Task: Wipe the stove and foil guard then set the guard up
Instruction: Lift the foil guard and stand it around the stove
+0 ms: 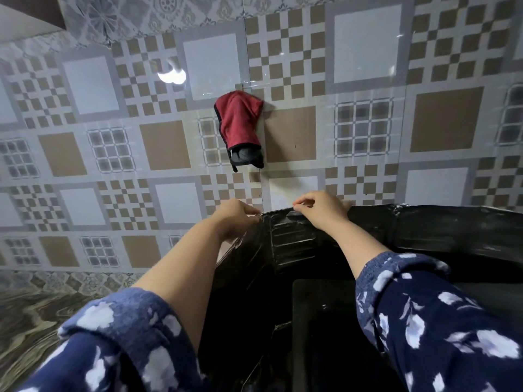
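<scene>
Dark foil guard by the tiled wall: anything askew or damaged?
The dark foil guard stands upright but crumpled and creased near its corner fold, where the left hand and right hand pinch its top edge. No tears visible.

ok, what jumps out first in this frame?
The red cloth hanging on the patterned tile wall, centre frame. Below it, both hands pinch the top edge of the dark foil guard: left hand at its corner, right hand further along.
</scene>
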Tool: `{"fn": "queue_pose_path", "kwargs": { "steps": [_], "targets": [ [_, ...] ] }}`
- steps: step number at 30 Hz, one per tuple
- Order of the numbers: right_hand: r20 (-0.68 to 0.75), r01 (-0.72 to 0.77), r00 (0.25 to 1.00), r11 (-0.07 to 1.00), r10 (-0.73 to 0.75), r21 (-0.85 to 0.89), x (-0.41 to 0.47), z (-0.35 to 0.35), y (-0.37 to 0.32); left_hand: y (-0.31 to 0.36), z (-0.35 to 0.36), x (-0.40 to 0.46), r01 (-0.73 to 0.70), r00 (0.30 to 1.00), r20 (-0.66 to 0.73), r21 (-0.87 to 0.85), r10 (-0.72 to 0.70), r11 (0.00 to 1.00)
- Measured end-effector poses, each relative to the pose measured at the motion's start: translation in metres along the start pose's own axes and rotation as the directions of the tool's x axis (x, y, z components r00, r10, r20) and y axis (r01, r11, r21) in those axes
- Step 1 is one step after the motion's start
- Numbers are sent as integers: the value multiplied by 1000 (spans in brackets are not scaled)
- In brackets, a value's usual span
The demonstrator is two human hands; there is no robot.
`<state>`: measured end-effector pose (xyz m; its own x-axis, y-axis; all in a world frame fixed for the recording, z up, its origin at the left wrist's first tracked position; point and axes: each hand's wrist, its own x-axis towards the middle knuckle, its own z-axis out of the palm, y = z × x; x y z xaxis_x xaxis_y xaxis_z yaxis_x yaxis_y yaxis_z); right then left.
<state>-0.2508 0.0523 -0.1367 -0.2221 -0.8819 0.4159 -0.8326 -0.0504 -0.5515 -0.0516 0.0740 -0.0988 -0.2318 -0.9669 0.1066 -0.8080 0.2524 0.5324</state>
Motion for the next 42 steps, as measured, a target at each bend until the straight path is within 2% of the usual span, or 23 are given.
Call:
{"fn": "queue_pose_path", "kwargs": {
  "steps": [3,6,9,12,17,24,29,33,38,42],
  "targets": [
    [9,43,999,999,-43,5,-4,0,4,2,-11,-8,82,983,170,-47,-73,996],
    [-5,36,999,999,-36,4,-5,2,4,1,-14,-10,106,969,222,23,-108,994],
    [-6,2,1000,1000,-2,-6,-4,4,1,-3,-8,-9,115,970,220,-48,-101,992],
    [-13,-31,999,999,31,-11,0,5,-2,-3,-4,-7,117,973,220,-198,-72,973],
    [-21,-40,999,999,39,-20,7,-4,1,5,2,-5,82,985,172,-301,-31,950],
    [-36,-50,998,995,47,-82,14,-11,18,15,20,-1,53,992,127,-351,-9,935],
    [-60,-68,996,993,62,-92,12,-3,28,20,24,1,95,985,172,-388,-29,917],
    [-57,-57,997,991,51,-118,13,0,25,15,28,4,107,987,155,-428,-43,897],
    [-82,-68,995,994,61,-82,15,4,20,10,33,9,136,987,145,-535,-69,834],
    [-96,-85,992,996,83,-15,22,7,18,8,32,11,137,987,144,-554,-67,822]
  ]
}}
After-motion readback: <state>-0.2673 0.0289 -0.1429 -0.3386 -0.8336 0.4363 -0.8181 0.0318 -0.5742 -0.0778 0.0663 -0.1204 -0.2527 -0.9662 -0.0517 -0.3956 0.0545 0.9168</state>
